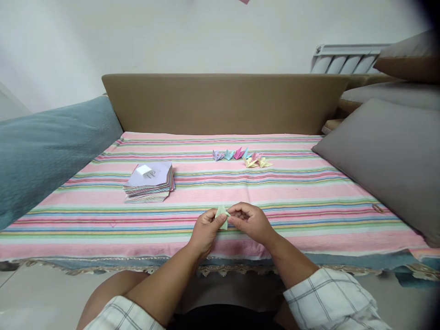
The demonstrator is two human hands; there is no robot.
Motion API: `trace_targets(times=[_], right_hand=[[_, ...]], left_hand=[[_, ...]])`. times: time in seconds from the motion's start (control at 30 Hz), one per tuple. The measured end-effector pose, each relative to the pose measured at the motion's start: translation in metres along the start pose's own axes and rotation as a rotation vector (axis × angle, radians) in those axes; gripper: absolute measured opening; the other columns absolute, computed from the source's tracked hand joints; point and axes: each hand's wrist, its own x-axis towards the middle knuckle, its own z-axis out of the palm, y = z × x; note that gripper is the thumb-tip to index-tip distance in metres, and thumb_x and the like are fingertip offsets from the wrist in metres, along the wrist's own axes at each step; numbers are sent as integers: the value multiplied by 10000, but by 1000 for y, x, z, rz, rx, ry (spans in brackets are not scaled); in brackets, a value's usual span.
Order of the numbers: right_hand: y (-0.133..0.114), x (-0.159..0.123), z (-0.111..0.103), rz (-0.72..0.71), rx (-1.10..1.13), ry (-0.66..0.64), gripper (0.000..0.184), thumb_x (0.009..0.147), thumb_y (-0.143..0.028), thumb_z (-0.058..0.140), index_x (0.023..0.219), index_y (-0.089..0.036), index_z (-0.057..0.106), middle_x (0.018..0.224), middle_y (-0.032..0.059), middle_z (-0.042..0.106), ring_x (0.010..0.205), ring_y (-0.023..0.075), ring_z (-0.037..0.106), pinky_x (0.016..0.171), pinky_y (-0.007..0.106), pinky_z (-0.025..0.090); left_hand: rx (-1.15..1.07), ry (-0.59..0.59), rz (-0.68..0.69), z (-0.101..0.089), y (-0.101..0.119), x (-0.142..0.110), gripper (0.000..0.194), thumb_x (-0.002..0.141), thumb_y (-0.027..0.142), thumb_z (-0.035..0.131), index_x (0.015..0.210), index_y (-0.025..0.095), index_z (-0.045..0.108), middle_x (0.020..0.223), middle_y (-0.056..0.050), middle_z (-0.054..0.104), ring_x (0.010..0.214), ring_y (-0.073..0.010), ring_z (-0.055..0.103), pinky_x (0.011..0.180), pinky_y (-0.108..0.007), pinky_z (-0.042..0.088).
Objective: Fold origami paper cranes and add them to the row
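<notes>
- In the head view, I sit at a sofa seat spread with a striped cloth, its back edge meeting one brown backrest.
- A blue-covered armrest closes off the left edge; one large grey cushion lies across the right edge, with more cushions piled behind it near a white radiator.
- Toward the left edge sits one thick stack of paper squares, lilac on top, bearing one small white block.
- Near the back edge, right of the middle, folded paper cranes cluster: I count seven, one lilac, two blue, one magenta, one pink and two yellow, though some overlap.
- One folded green paper is in my hands above the front part of the seat, near the middle of the front edge; its tip points away from me, toward the back edge, its long axis running front to back.
- My left hand pinches it between thumb and fingers, the thumb hiding part of it.
- My right hand, fingers curled, grips its right side between thumb and fingertips.
</notes>
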Motion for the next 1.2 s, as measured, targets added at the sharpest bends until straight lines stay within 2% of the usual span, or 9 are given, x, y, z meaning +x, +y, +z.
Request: trace_targets(times=[0.17, 0.43, 0.73, 1.07, 1.2], right_hand=[[1, 2, 0, -20, -43, 27, 262, 753, -394, 662, 928, -203, 700, 790, 36, 639, 659, 127, 577, 593, 256, 476], [1, 4, -1, -2, 81, 39, 205, 716, -381, 697, 832, -214, 718, 778, 27, 647, 713, 144, 612, 659, 279, 508], [-2, 3, 1, 9, 32, 48, 187, 743, -378, 666, 788, -197, 678, 773, 22, 630, 712, 144, 593, 662, 276, 485], [-7, 2, -2, 21, -127, -31, 169, 834, -344, 524, 770, -193, 566, 743, -6, 561, 694, 126, 508, 636, 248, 415], [-8, 3, 0, 73, -93, -25, 193, 821, -369, 530, 741, -193, 547, 688, -21, 520, 650, 116, 464, 600, 240, 400]], left_hand=[[174, 8, 114, -4, -1, 2, 208, 662, 386, 731, 704, 183, 713, 749, -14, 608, 764, -156, 528, 751, -261, 401], [353, 44, 198, -7, 0, 2, 167, 658, 376, 728, 660, 209, 722, 711, -19, 565, 754, -164, 514, 726, -264, 404], [368, 76, 209, -6, -1, 2, 164, 653, 382, 730, 656, 218, 724, 695, -12, 562, 733, -159, 512, 705, -259, 402], [412, 55, 222, -2, 2, 0, 163, 650, 373, 730, 594, 222, 709, 656, -10, 542, 710, -159, 496, 678, -253, 392], [374, 35, 175, -2, 0, 1, 183, 639, 378, 740, 598, 204, 706, 665, -9, 561, 708, -150, 503, 668, -246, 391]])
